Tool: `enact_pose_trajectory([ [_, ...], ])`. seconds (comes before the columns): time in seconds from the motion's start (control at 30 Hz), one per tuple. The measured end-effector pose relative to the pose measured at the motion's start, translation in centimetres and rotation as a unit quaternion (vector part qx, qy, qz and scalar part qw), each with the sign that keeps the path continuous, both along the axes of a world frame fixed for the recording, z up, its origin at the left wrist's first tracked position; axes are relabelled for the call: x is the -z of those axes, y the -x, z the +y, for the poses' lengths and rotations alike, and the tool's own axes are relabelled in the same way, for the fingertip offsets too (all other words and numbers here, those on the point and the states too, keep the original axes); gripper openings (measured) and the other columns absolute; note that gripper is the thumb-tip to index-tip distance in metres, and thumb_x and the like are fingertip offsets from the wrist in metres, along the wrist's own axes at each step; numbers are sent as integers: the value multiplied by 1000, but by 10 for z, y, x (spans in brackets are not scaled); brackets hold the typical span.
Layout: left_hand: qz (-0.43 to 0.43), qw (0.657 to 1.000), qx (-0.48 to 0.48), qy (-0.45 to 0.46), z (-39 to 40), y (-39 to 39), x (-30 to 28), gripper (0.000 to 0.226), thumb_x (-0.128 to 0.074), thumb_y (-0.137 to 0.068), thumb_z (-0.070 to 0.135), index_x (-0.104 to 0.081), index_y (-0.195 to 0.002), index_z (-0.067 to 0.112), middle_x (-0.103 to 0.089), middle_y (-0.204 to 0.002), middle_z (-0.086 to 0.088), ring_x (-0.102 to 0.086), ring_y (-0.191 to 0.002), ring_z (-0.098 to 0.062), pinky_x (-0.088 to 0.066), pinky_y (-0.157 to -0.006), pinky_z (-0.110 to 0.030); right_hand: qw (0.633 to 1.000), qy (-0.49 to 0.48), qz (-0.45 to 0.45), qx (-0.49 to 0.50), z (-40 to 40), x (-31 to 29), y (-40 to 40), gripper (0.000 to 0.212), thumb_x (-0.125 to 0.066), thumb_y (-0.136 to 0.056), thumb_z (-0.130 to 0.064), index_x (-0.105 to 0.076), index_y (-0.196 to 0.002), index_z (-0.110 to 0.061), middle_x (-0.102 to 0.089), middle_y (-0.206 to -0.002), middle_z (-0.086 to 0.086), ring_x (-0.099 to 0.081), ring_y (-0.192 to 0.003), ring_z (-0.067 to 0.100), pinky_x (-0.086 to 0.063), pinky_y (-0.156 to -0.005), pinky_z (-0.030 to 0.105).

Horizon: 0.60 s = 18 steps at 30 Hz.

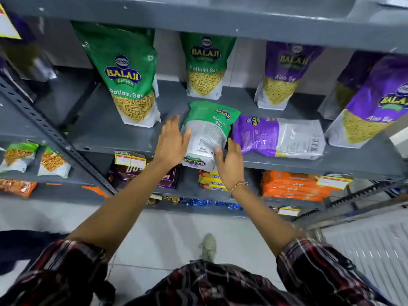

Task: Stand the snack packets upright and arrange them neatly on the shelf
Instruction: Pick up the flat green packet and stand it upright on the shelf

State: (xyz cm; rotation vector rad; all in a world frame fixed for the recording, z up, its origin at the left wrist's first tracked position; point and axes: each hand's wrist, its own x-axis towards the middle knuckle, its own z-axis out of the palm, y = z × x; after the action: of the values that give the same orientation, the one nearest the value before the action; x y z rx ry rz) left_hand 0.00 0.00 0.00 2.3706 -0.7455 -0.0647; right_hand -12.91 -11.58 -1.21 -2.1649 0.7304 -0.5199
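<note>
we see a green packet (208, 131) lying flat at the front edge of the shelf (106, 129), bottom end hanging past it. our left hand (172, 143) rests flat-fingered against its left side, our right hand (229, 161) cups its lower right corner. a purple packet (278, 136) lies flat just right of it.

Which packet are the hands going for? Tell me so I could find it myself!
Look at the grey shelf with the big green and purple bags standing along the back. Near its front edge two packets lie flat. It is the green Ratlami Sev packet between the left hand and right hand, back side up, left of the flat purple packet.
</note>
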Motion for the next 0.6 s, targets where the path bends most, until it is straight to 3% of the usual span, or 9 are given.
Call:
enact_pose_trajectory([
  [0.1, 143, 988, -53, -2, -10, -20, 13, 55, -43, -93, 45, -42, -126, 1, -51, -126, -26, -51, -117, -37, -44, -98, -43, 996, -78, 32, 28, -7, -5, -15, 29, -51, -92, -29, -52, -96, 0, -61, -101, 27, -58, -95, 38, -35, -68, 29],
  [0.17, 281, 959, -49, -7, -10, -30, 12, 55, -47, -87, 57, -55, -106, 5, -61, -104, -22, -68, -81, -23, -56, -72, -33, 977, -188, 92, 26, -11, -7, -25, 51, -52, -89, -42, -51, -110, 4, -61, -114, 23, -58, -105, 33, -39, -73, 25],
  [0.2, 351, 935, -38, 20, -9, -32, 9, 63, -56, -78, 64, -59, -100, 6, -65, -101, -21, -69, -73, -18, -58, -70, -31, 963, -239, 119, 30, -13, -7, -31, 65, -52, -85, -52, -49, -117, 5, -59, -120, 21, -56, -110, 31, -43, -83, 26],
  [0.27, 422, 904, -2, 64, -7, -40, 7, 75, -69, -63, 67, -64, -104, 4, -69, -109, -19, -69, -89, -22, -57, -85, -36, 946, -293, 132, 44, -20, -6, -42, 81, -56, -69, -70, -53, -108, 1, -62, -109, 15, -59, -103, 28, -46, -94, 36],
  [0.33, 441, 895, 24, 63, -4, -45, 4, 55, -71, -74, 49, -65, -108, 5, -68, -114, -18, -66, -103, -28, -54, -90, -36, 934, -328, 135, 41, -28, 3, -50, 75, -64, -54, -74, -56, -90, -9, -59, -83, 8, -58, -75, 24, -50, -82, 37],
  [0.4, 437, 897, 34, 61, -3, -50, 4, 46, -71, -79, 36, -64, -111, 5, -68, -115, -16, -65, -106, -29, -51, -93, -36, 916, -381, 118, 28, -30, -1, -50, 46, -77, -64, -50, -59, -79, -10, -60, -74, 3, -56, -62, 15, -52, -66, 29],
  [0.47, 425, 901, 63, 62, 2, -53, 0, 41, -71, -79, 31, -64, -114, 9, -70, -113, -8, -66, -101, -21, -51, -90, -29, 887, -449, 101, 10, -33, -1, -51, 28, -77, -73, -21, -61, -88, -4, -67, -86, 7, -64, -73, 17, -56, -67, 31],
  [0.53, 405, 907, 99, 55, 7, -58, -3, 38, -73, -77, 28, -65, -112, 16, -72, -108, 2, -67, -100, -13, -51, -89, -26, 868, -488, 95, -3, -34, -1, -50, 49, -79, -69, -11, -55, -110, 4, -68, -106, 14, -67, -90, 24, -58, -77, 39],
  [0.6, 393, 910, 122, 57, 12, -61, -10, 35, -75, -74, 21, -65, -107, 23, -74, -98, 13, -68, -95, -5, -54, -81, -19, 874, -479, 81, -19, -32, -2, -50, 53, -79, -66, -6, -55, -112, 5, -67, -112, 17, -67, -95, 25, -57, -81, 40],
])
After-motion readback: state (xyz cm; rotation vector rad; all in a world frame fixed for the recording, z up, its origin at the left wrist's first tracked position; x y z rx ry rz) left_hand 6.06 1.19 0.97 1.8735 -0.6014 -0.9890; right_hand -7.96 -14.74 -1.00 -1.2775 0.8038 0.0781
